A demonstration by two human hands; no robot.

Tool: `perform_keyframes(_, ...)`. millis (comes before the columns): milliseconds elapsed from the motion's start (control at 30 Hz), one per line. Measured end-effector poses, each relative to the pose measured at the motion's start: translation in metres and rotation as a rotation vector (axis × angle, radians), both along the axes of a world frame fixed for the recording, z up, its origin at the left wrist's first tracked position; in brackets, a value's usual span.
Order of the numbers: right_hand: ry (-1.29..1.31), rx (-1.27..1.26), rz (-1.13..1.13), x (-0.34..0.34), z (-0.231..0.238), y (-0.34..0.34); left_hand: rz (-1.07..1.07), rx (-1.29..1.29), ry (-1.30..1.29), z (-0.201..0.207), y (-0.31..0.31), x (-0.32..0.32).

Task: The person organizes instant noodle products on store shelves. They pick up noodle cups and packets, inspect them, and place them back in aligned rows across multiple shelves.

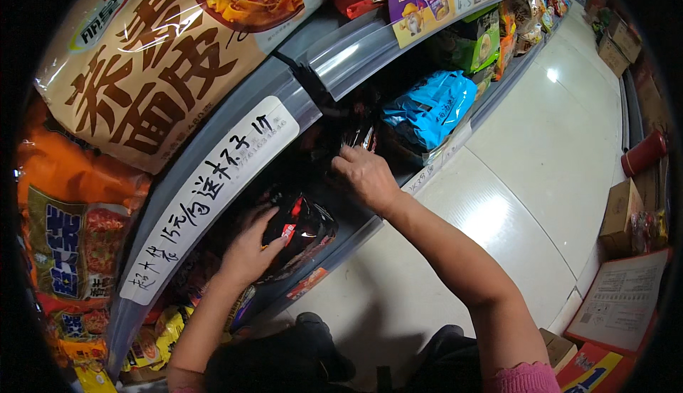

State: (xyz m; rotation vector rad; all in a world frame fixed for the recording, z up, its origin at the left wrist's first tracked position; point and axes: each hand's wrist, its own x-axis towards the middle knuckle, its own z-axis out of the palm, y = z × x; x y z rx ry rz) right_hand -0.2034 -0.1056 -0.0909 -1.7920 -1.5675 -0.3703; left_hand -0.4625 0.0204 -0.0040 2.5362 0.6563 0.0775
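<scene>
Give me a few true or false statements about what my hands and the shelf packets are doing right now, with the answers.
1. The left hand rests on a black packet. True.
2. The right hand holds the blue packet. False: it reaches into dark packets on the lower shelf, beside the blue one.
3. A white handwritten strip runs along the shelf edge above the left hand. True.
4. The floor is dark carpet. False: it is pale, glossy tile.

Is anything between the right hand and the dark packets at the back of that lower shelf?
Nothing visible. The right hand is already reaching under the shelf edge with its fingertips at the dark packets. The left hand rests on a separate black packet, off to the side.
</scene>
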Motion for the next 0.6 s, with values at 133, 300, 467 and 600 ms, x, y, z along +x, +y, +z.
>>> perform_keyframes(133, 0.046, 0.054, 0.158, -0.026, 0.004, -0.001, 0.074, 0.083, 0.121, 0.004, -0.011, 0.032)
perform_keyframes(300, 0.049, -0.052, 0.187, -0.071, 0.015, 0.000, 0.060, 0.267, -0.191, -0.042, 0.028, -0.003)
perform_keyframes(467, 0.096, -0.120, 0.204, -0.084, 0.019, 0.002, 0.165, 0.181, -0.056, -0.034, 0.020, -0.004)
perform_keyframes(600, 0.062, -0.037, 0.272, -0.072, 0.030, -0.009, 0.204, 0.058, -0.021, -0.015, 0.001, 0.011)
